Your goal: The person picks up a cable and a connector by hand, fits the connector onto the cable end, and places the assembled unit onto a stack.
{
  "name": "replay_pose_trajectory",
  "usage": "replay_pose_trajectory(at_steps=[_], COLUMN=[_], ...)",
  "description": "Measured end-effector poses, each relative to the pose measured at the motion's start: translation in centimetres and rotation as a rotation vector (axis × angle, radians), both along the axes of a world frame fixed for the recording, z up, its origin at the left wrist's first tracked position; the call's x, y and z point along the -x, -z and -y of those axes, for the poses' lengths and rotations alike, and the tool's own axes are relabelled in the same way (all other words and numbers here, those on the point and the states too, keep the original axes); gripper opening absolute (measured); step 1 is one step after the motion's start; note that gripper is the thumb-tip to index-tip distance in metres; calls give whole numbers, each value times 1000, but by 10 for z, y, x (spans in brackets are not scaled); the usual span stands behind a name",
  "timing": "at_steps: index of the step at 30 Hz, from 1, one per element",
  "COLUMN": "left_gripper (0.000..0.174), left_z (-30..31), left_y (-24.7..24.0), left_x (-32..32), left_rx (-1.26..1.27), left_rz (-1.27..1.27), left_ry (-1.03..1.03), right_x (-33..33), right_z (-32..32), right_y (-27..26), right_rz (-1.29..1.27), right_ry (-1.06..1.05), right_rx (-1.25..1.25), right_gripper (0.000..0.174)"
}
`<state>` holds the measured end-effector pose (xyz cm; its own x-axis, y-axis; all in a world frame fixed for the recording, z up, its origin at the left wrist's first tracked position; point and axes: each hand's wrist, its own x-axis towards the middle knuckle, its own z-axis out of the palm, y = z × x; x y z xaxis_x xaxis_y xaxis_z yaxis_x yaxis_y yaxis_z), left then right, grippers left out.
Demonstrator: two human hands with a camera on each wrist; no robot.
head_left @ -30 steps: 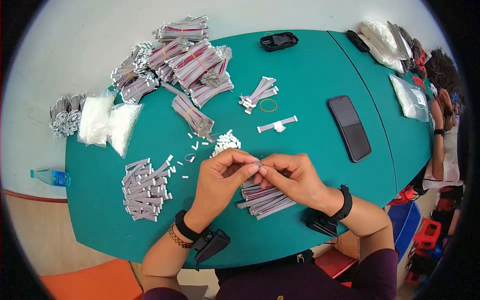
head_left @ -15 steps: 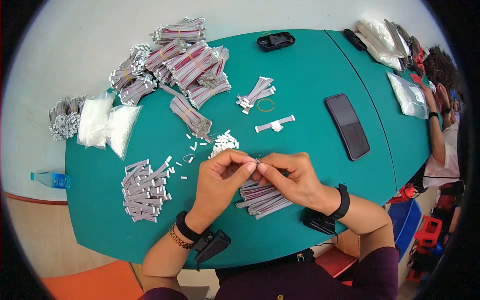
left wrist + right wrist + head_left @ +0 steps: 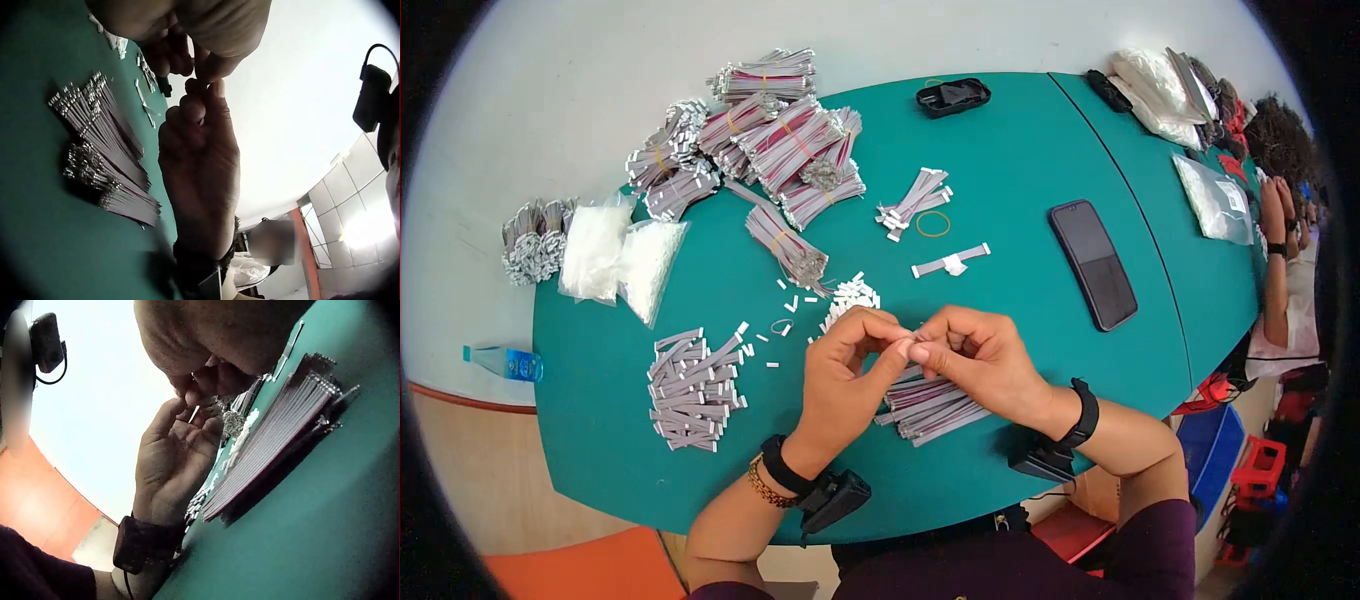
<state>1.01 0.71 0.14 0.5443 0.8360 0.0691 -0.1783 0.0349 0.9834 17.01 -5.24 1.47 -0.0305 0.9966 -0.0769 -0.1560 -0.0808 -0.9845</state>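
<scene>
My left hand (image 3: 845, 375) and right hand (image 3: 990, 365) meet fingertip to fingertip over the green table. Between their thumbs and index fingers they pinch a small white connector (image 3: 194, 414), mostly hidden by the fingers. Just below the hands lies a bundle of grey and purple ribbon cables (image 3: 930, 408) with bare metal ends, which the left wrist view shows at their tips. Beyond my left fingers is a heap of loose white connectors (image 3: 855, 298). Further left lies a pile of short grey ribbon cables (image 3: 695, 390) with white connectors on their ends.
Banded cable bundles (image 3: 790, 145) are stacked at the back left, beside clear bags of white parts (image 3: 595, 250). A phone (image 3: 1093, 263), a rubber band (image 3: 933, 224), a taped cable (image 3: 952, 262) and a black case (image 3: 953, 96) lie beyond. Another person's arm (image 3: 1276, 270) is at far right.
My hands stay together at nearly the same spot, with the fingertips slightly shifted. A greyish bit that showed between them earlier is now mostly covered. The head view has tilted a little.
</scene>
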Motion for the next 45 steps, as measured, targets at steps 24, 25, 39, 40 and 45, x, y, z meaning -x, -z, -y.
replay_pose_trajectory(at_steps=[24, 25, 39, 40, 45], left_gripper=[12, 12, 11, 10, 10], left_z=[-8, -8, -6, -6, -6], left_y=[-1, -1, 0, 0, -1], left_x=[4, 4, 4, 4, 4], left_rx=[84, 91, 167, 172, 155], left_rz=[-20, -28, -21, -20, -14], left_ry=[97, 92, 68, 64, 55], right_x=[-7, -6, -5, -5, -5], right_z=[0, 0, 0, 0, 0], right_y=[5, 4, 0, 1, 3], right_rz=[36, 19, -51, -49, -49], right_ry=[17, 19, 15, 12, -8], right_rx=[14, 14, 61, 53, 52], right_gripper=[13, 14, 14, 14, 12])
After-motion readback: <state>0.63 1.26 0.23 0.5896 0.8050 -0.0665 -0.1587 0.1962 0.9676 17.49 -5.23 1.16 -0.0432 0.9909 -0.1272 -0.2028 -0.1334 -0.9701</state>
